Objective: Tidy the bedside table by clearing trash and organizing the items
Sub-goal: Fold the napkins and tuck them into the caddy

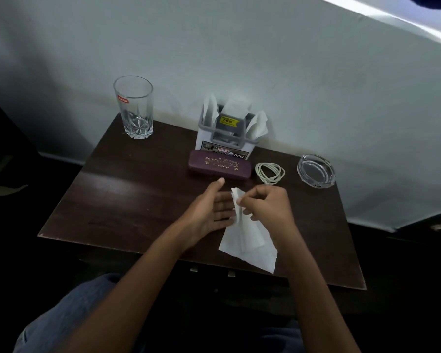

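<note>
Forearms [150, 276] reach over the bedside table's [138, 200] near edge to a limp white tissue [247, 243].
Right hand [267, 205] pinches its top; left hand [214, 207] lies flat, fingers straight, against it. Likely featherlight, tear-prone: best scrunched whole.

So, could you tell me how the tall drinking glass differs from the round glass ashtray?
The tall clear drinking glass stands high and narrow at the back left; the round clear glass ashtray sits low and wide at the far right. The glass bears a red sticker, the ashtray a dark mark. Both are transparent and look empty.
</note>
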